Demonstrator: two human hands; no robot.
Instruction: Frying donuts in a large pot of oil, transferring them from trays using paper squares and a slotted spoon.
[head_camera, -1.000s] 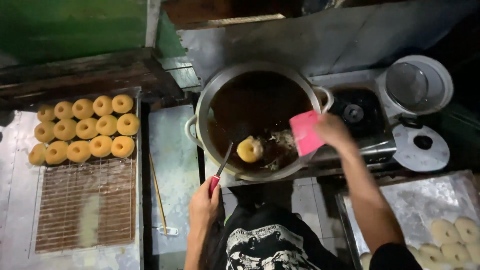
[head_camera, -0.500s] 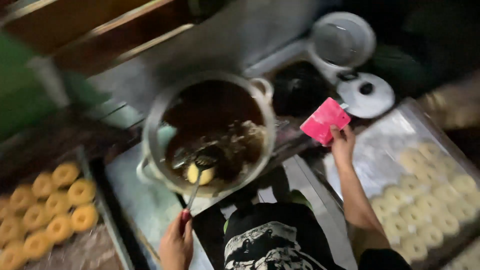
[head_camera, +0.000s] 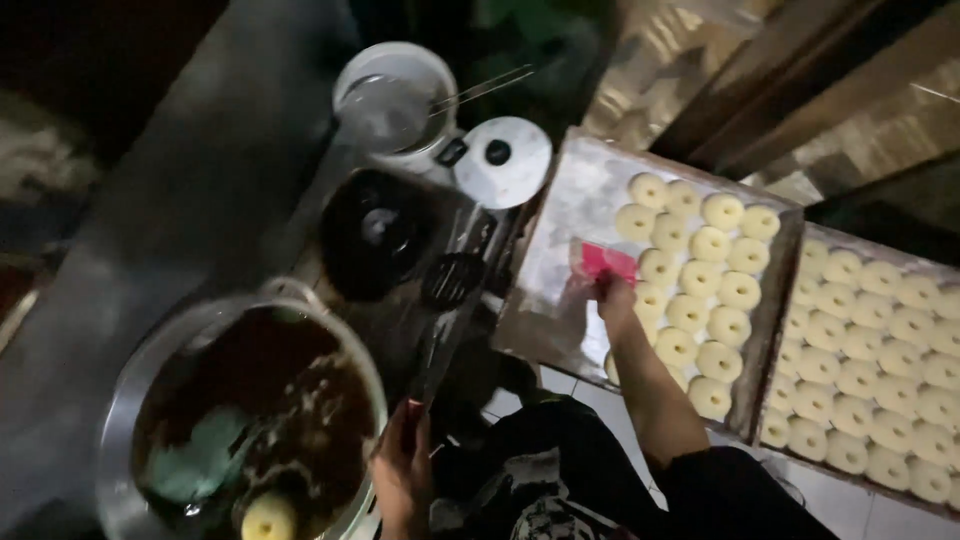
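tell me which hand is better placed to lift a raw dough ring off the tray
Right. The right hand already rests on the tray with the pink scraper, beside the raw dough rings. The left hand holds the skimmer handle near the frying pot.

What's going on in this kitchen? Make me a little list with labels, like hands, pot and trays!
left hand: holds a dark-handled slotted skimmer, lifted beside the pot
right hand: holds a pink flat scraper over the near tray
pot: big metal one with dark oil, one round doughnut floating in it
near tray: pale raw dough rings in rows
far tray: more pale rings
behind: white bucket, round white lid
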